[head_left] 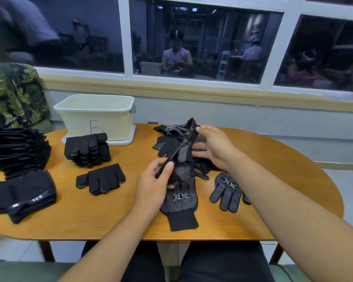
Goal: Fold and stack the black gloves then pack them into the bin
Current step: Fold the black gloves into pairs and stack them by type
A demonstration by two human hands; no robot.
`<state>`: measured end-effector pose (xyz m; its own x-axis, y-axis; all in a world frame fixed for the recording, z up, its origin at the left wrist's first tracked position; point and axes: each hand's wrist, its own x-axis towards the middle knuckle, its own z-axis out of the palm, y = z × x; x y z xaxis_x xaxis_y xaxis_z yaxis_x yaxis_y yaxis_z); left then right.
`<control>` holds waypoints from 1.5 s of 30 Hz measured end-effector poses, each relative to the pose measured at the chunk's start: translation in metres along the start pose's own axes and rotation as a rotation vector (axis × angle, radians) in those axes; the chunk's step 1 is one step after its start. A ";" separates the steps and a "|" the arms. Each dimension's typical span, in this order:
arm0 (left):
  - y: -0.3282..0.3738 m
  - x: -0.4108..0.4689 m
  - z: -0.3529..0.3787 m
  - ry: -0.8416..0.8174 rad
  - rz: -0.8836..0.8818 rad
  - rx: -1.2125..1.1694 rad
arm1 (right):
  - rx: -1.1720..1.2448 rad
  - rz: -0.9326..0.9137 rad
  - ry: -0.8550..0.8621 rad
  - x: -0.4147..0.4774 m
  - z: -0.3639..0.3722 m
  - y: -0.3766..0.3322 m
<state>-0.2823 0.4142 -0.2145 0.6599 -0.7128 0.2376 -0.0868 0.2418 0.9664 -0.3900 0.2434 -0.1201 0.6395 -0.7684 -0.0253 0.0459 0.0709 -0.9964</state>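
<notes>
I hold one black dotted glove (182,150) up above the table between both hands. My left hand (155,184) pinches its finger end low down. My right hand (214,145) grips its cuff end higher up. Under it another dotted glove (180,202) lies flat, cuff toward me. A single glove (227,191) lies to the right, and a loose heap of gloves (167,139) sits behind. A folded pair (101,179) lies left of centre, with a stack of folded gloves (88,149) behind it. The cream bin (96,117) stands at the back left.
Tall piles of black cloth items (18,151) and a flat black stack (22,195) fill the table's left end. A leaf-patterned cushion (12,94) sits behind them. The wooden table (90,218) ends just before my knees; a window wall lies beyond.
</notes>
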 end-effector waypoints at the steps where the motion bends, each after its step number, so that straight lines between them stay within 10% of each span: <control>1: 0.003 0.000 -0.002 0.041 0.011 0.004 | -0.004 0.029 0.028 0.001 -0.004 0.004; 11: 0.081 0.065 -0.013 -0.200 0.167 0.303 | -0.132 -0.029 0.092 -0.010 -0.017 0.009; 17: 0.135 0.095 -0.007 -0.479 0.237 0.733 | -0.290 -0.260 -0.322 -0.016 0.003 -0.014; 21: 0.151 0.104 -0.001 -0.413 0.359 0.813 | -0.237 -0.293 -0.302 -0.015 0.019 -0.023; 32: 0.061 0.062 -0.043 -0.098 0.170 0.539 | -0.109 -0.269 -0.218 -0.005 0.011 -0.024; 45: -0.015 0.005 -0.066 -0.654 0.282 1.162 | -0.076 -0.213 -0.168 0.006 0.016 -0.014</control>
<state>-0.2282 0.4509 -0.2342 0.0728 -0.9891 0.1276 -0.9456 -0.0278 0.3242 -0.3740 0.2477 -0.1046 0.7403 -0.6441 0.1927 0.1392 -0.1336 -0.9812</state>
